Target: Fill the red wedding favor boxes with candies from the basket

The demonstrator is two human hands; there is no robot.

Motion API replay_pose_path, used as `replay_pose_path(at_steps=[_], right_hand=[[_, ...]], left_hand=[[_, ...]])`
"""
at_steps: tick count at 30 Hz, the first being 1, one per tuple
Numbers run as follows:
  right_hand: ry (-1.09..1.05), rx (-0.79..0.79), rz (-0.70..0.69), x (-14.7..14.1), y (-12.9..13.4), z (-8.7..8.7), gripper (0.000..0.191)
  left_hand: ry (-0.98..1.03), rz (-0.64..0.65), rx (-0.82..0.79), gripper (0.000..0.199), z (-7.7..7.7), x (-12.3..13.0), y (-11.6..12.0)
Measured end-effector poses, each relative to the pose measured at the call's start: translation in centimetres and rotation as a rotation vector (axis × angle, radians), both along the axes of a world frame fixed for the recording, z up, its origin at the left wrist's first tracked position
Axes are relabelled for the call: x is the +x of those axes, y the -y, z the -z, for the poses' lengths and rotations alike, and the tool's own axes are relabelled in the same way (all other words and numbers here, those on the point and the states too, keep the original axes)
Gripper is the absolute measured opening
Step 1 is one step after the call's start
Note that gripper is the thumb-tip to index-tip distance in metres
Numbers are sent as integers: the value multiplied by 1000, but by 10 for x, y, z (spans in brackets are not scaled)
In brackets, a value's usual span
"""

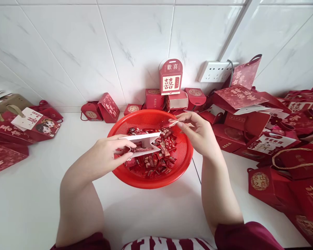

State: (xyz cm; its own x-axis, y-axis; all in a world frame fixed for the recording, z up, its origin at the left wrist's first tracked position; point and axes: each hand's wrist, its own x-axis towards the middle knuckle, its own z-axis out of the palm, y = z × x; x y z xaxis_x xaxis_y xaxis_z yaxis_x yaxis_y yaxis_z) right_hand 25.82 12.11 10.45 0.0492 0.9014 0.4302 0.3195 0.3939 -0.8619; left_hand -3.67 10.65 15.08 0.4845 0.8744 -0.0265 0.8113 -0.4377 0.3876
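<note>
bright, soft light; faint shadows; edges look stretched.

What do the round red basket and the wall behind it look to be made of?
The round red perforated basket: probably moulded plastic, semi-glossy, judging by its even colour and smooth, thick rim. The white grey-veined wall: glossy tile, likely ceramic with a marble look, given the straight joints and soft reflections.

Perforated basket (182, 163), bright orange-red; wrapped candies (148, 161) in it darker red, some dotted or lettered in white and gold. Paper box (143, 152) in the left hand (112, 152): white inside. Wall tiles (135, 45) white with grey marbled streaks; gift boxes (261, 180) deep red with gold roundels, pink mottling and white panels; sleeves (247, 236) maroon.
</note>
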Motion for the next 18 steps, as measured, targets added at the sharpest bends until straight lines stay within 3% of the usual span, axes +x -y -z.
replay_pose_path(at_steps=[8,13,18], right_hand=[[-331,-263,-159,-5,-2,0,32],[-350,-159,-119,-11,2,-2,32],[-331,-55,-109,-16,5,-2,25]], left_hand=[[261,-49,100,28,1,2,-1],[455,-174,76,22,0,3,1],[454,-200,-97,22,10,6,-8]])
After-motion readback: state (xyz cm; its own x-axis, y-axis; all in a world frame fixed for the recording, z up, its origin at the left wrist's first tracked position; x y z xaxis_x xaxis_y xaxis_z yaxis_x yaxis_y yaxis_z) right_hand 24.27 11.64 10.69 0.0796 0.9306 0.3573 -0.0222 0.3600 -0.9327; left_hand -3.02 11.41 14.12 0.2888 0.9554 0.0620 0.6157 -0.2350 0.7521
